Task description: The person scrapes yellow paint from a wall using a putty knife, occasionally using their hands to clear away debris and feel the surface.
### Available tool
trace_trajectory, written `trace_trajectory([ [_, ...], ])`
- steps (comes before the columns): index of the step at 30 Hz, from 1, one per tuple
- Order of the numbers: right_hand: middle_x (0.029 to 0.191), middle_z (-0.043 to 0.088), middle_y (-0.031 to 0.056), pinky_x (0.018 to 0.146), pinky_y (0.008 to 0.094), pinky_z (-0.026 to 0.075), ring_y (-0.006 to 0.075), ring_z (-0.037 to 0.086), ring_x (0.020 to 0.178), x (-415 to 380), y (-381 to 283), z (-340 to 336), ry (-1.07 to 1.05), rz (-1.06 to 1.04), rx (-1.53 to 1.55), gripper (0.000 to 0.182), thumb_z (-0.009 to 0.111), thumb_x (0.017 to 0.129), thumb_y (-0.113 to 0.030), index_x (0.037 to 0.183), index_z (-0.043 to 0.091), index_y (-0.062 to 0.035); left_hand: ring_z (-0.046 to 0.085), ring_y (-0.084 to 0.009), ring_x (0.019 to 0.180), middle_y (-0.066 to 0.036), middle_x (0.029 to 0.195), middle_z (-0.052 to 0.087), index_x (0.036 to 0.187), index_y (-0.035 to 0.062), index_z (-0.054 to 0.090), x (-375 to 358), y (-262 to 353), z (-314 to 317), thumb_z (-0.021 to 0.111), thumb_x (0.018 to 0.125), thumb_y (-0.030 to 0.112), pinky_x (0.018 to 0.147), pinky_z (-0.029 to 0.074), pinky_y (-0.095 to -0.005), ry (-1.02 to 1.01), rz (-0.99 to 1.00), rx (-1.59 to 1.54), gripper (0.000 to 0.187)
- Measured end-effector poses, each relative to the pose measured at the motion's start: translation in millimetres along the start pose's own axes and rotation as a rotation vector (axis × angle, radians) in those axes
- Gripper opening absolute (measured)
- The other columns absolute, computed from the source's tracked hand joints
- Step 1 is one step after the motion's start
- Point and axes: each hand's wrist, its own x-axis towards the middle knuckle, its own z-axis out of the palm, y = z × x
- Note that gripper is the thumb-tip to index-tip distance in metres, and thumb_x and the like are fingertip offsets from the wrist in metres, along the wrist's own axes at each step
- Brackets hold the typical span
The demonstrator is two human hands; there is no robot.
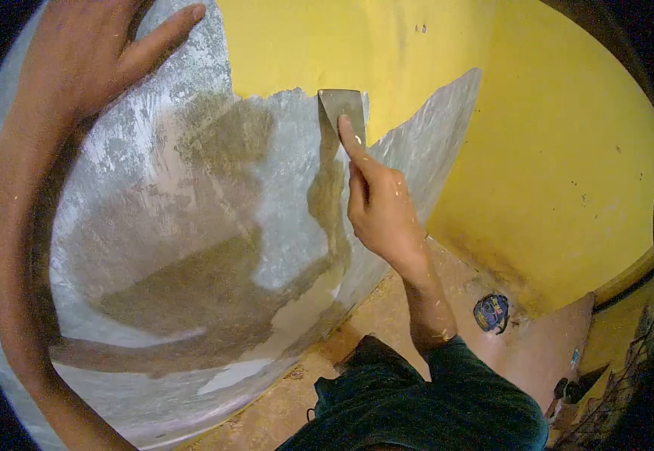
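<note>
My right hand (387, 207) is closed around a paint scraper (351, 107), index finger stretched along its flat blade; the handle is hidden in the palm. The blade's top edge meets the ragged border between yellow paint (297, 49) and the bared grey-white wall (289, 180). At upper left, my left hand (83, 56) rests against the bared wall with its thumb spread out. Its other fingers run out of view at the top.
A second yellow wall (567, 143) meets this one in a corner at right. Below lies a dusty brownish floor (484, 361) bearing a small round dark-blue object (490, 312). Dark clutter (567, 391) sits at lower right.
</note>
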Motion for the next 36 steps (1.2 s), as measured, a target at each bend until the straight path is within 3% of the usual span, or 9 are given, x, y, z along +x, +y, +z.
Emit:
trace_trajectory([
  [2,0.078,0.051,0.0324,0.065,0.0398,0.047,0.0403,0.054,0.060,-1,-5,-6,-0.122,0.103,-0.001,0.071,0.049,0.095,0.008,0.161,0.043,-0.0152,0.025,-0.0356,0.159,-0.019,0.170,0.032,0.161,0.0112,0.042,2,-3,2,0.042,0.101,0.064,0.132,0.016,-0.0566,-0.002,-0.012,0.019,0.080],
  [11,0.079,0.055,0.0341,0.066,0.0429,0.049,0.0464,0.059,0.065,-6,-5,2,-0.091,0.089,0.026,0.072,0.050,0.095,0.008,0.162,0.041,-0.0175,0.024,-0.0353,0.160,-0.021,0.169,0.032,0.161,0.0105,0.041,-2,-3,5,0.040,0.102,0.064,0.132,0.016,-0.0566,0.023,0.013,0.010,0.079],
  [17,0.075,0.054,0.0331,0.067,0.0436,0.049,0.0483,0.060,0.065,2,-4,-4,-0.109,0.056,-0.049,0.072,0.050,0.096,0.008,0.162,0.042,-0.0178,0.025,-0.0357,0.159,-0.021,0.169,0.033,0.159,0.0096,0.043,0,-3,3,0.045,0.101,0.061,0.132,0.016,-0.0558,0.021,-0.011,-0.038,0.077],
  [23,0.075,0.052,0.0332,0.063,0.0432,0.048,0.0452,0.051,0.060,17,-9,-4,-0.040,0.022,-0.018,0.072,0.050,0.095,0.009,0.162,0.043,-0.0182,0.026,-0.0361,0.159,-0.022,0.168,0.034,0.158,0.0086,0.044,0,-2,3,0.047,0.101,0.059,0.131,0.017,-0.0566,0.039,0.010,-0.061,0.076],
  [36,0.077,0.052,0.0349,0.063,0.0425,0.047,0.0478,0.057,0.064,-1,-6,1,-0.102,0.004,0.050,0.075,0.050,0.094,0.010,0.162,0.042,-0.0190,0.024,-0.0360,0.160,-0.021,0.168,0.034,0.159,0.0089,0.044,1,-4,7,0.043,0.102,0.061,0.131,0.016,-0.0571,0.045,0.005,-0.019,0.077],
])
